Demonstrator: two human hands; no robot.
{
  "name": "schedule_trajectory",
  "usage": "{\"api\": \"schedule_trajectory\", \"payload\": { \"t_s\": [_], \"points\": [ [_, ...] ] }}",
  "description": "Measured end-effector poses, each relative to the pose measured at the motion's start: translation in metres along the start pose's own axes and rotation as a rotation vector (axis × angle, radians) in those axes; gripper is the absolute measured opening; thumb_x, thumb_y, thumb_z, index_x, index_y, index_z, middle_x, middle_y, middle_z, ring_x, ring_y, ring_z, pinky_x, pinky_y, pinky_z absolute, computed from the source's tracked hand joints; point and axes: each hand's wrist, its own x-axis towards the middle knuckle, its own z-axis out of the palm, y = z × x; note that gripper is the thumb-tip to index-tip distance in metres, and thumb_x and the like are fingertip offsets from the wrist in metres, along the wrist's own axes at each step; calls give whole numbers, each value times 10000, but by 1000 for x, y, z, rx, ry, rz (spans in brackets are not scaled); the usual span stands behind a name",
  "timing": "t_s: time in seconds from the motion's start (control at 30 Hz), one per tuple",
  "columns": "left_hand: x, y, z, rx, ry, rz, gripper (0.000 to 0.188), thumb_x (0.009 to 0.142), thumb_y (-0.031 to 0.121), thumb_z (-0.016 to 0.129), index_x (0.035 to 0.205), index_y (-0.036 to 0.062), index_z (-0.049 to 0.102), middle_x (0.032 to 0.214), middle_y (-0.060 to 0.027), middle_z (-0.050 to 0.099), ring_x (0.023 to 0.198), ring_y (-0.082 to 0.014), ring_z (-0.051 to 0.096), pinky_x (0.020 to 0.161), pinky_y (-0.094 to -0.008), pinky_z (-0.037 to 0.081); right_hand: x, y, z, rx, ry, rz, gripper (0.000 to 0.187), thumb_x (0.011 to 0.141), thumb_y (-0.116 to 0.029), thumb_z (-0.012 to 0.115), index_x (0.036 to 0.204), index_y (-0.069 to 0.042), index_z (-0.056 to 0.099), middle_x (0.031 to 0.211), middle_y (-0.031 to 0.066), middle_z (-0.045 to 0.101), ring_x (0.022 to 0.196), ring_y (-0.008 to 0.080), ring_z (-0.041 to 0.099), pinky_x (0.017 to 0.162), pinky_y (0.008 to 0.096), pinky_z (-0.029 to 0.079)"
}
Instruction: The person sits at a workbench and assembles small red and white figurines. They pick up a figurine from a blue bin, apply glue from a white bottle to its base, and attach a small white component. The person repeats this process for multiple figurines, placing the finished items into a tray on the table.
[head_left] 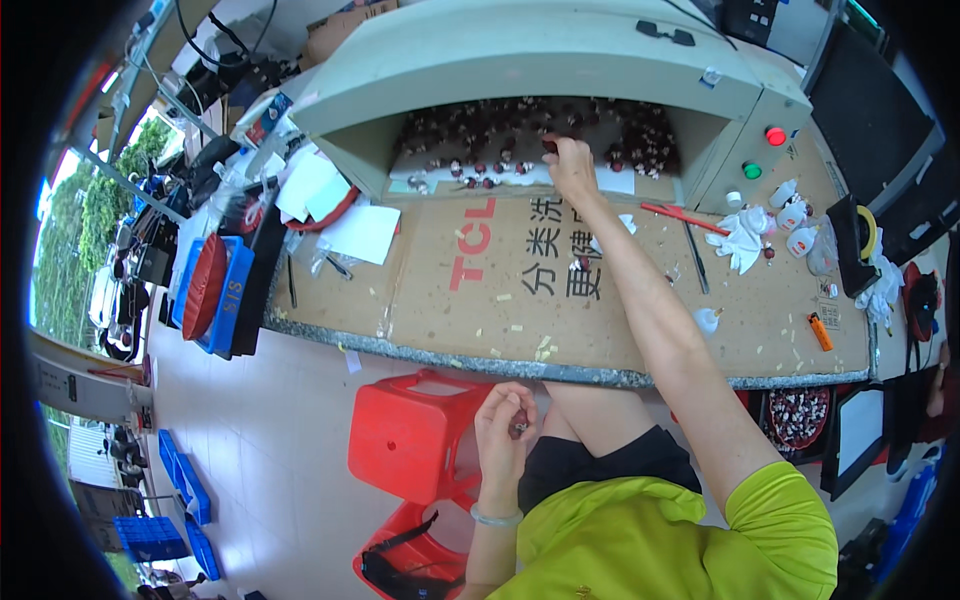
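My right hand [572,170] reaches into the wide opening of a pale grey metal cabinet [540,70]. Its fingertips are closed on a small dark red piece [550,147]. Many small dark red and white pieces [648,140] cover the cabinet floor, and a few stand in loose rows along its front edge. Down by my lap, my left hand [500,430] is curled around another small dark red piece [518,424]. What kind of parts these are is too small to tell. A cardboard sheet [430,290] lies on the bench under my right forearm.
On the right lie red sticks [685,218], a crumpled white cloth [742,240], small white bottles [790,215], yellow tape [866,235] and an orange lighter-like object [820,332]. White papers [360,233] and a blue bin [240,275] sit left. Red stools [405,440] stand below the bench edge.
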Motion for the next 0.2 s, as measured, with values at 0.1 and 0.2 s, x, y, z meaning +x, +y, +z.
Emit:
{"api": "schedule_trajectory", "payload": {
  "t_s": [0.1, 0.2],
  "points": [
    [6, 9, 7, 56, -35, 118, 123, 908, 156, 515, 910, 38, 554, 739, -20, 551, 596, -47, 460, 437, -156, 285, -20, -39, -29, 233, -29, 105, 395, 681, -21, 684, 1067, -38, 605, 933, 197, 633, 824, 338, 625, 784, 419, 492],
    [15, 23, 12, 132, -68, 226, 339, 916, 192, 543, 1214, 39, 493, 973, -54, 580, 595, -53, 454, 441, -159, 300, -52, -73, -65, 567, -179, 207, 432, 661, -45, 716, 1079, -48, 605, 967, 167, 649, 837, 295, 648, 810, 408, 500]
  ]
}}
